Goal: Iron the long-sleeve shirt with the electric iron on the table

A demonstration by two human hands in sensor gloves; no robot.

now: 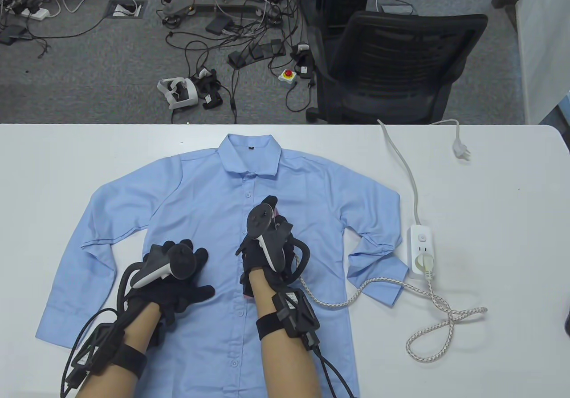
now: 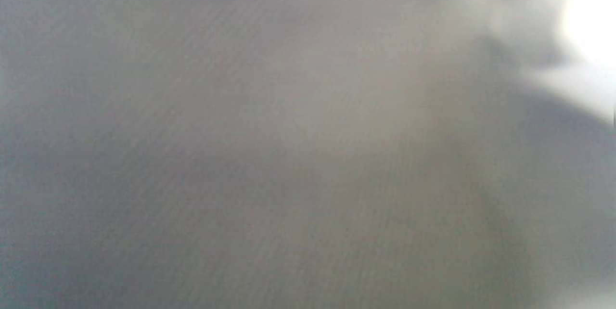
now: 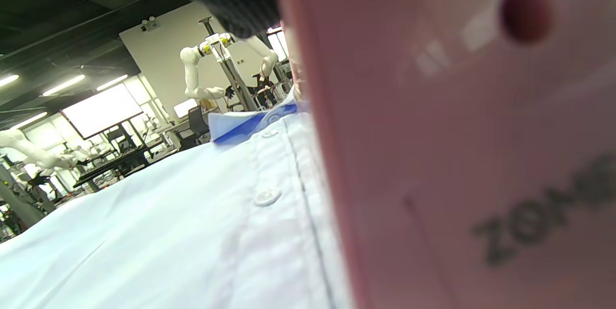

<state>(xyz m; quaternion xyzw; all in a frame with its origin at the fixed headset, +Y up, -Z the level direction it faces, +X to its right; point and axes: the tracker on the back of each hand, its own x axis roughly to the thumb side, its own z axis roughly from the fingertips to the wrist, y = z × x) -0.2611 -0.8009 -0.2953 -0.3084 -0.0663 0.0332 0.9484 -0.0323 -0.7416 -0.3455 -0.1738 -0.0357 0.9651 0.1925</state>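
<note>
Left hand (image 1: 178,278), fingers spread flat, pins light-blue cotton long-sleeve shirt (image 1: 196,184) taut left of placket; right hand (image 1: 262,255) grips pink plastic iron (image 3: 462,155) on shirt centre, likely for a wrinkle-free pass.

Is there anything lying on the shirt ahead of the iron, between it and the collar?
Nothing visible does. The right hand grips the pink iron on the shirt front; the cloth up to the collar shows only buttons. The left hand rests beside it, left of the placket.
</note>
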